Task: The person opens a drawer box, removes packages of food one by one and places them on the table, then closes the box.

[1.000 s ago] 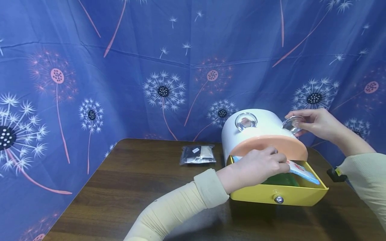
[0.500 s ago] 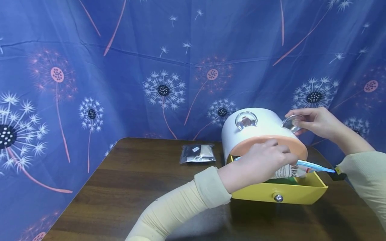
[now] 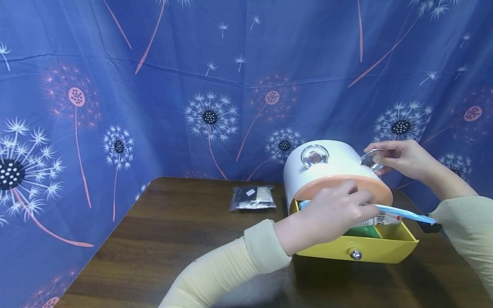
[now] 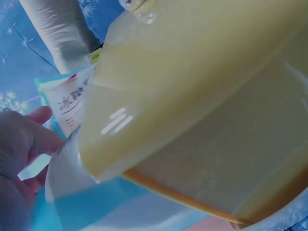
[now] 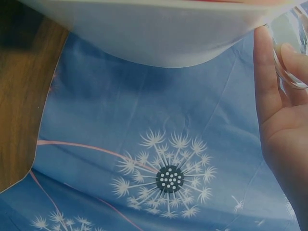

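My left hand (image 3: 333, 214) pinches a flat plastic packet (image 3: 408, 213) with printed text and blue edges, held over the pulled-out yellow drawer (image 3: 327, 250). In the left wrist view, the thumb and fingers of the left hand (image 4: 24, 144) grip the packet (image 4: 72, 101) beside the drawer wall. My right hand (image 3: 412, 158) pinches a shiny round ear-like piece (image 3: 370, 160) on the white rounded box (image 3: 339, 159) that houses the drawer. A second such piece (image 3: 314, 155) sits at the box's left. Something green (image 3: 363, 232) lies in the drawer, partly hidden.
A clear bag (image 3: 252, 197) with dark and pale contents lies on the brown wooden table (image 3: 173, 231), left of the box. A small black object (image 3: 429, 224) is by the right sleeve. Blue dandelion-patterned cloth (image 3: 161, 107) hangs behind.
The packet lay slanted inside the drawer; my left hand has raised and turned it, so its blue edge now extends farther right, above the drawer rim. The right hand holds its place.
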A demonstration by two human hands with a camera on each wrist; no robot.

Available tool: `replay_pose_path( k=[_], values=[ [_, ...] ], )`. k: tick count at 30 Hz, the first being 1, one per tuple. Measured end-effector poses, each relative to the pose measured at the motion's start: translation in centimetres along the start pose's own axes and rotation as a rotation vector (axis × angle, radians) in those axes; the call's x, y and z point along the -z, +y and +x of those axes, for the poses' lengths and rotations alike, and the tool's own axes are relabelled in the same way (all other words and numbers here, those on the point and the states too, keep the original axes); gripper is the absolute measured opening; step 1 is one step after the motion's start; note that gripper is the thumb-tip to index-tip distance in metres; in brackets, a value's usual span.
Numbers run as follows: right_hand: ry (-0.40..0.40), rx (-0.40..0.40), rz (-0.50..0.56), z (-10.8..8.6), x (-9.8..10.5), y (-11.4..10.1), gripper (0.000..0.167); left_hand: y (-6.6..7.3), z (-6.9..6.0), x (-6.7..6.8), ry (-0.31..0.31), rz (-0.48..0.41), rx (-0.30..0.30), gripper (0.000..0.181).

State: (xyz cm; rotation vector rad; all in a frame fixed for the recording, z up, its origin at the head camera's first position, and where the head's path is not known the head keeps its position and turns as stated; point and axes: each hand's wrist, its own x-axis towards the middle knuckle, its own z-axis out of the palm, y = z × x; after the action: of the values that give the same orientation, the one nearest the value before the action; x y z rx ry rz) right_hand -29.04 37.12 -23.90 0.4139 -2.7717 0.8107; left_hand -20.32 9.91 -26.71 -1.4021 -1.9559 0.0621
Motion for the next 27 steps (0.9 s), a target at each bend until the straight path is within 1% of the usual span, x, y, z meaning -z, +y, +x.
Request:
replay_pose_path(
  k=[3,5,8,11,13,17,20,23,27],
  values=[
    [0.004,0.001,0.000,0.0,0.0,0.0,0.034,0.0,-0.3,0.0,0.127,0.033,-0.025,0.023],
    [0.004,0.001,-0.005,0.1,0.0,0.0,0.035,0.0,-0.4,0.1,0.194,0.043,-0.034,0.024],
    [0.007,-0.003,-0.015,0.1,0.0,0.1,0.036,0.0,-0.5,0.3,0.259,0.074,-0.042,0.027],
    [0.009,-0.005,-0.020,0.1,0.1,0.2,0.036,0.0,-0.7,0.6,0.307,0.106,-0.043,0.028],
    [0.009,-0.007,-0.013,0.1,0.1,0.2,0.035,-0.1,-0.9,0.9,0.326,0.121,-0.040,0.027],
    [0.009,-0.002,-0.003,0.0,0.0,0.3,0.034,-0.3,-1.3,1.6,0.319,0.104,-0.020,0.025],
    [0.011,0.007,-0.002,0.0,-0.1,0.4,0.034,-0.4,-1.6,2.2,0.317,0.087,0.006,0.028],
    [0.017,0.012,-0.001,0.0,-0.1,0.4,0.034,-0.5,-1.8,2.6,0.348,0.085,0.023,0.033],
    [0.020,0.014,0.009,0.0,0.0,0.4,0.034,-0.8,-2.1,3.1,0.403,0.085,0.022,0.033]
  ],
)
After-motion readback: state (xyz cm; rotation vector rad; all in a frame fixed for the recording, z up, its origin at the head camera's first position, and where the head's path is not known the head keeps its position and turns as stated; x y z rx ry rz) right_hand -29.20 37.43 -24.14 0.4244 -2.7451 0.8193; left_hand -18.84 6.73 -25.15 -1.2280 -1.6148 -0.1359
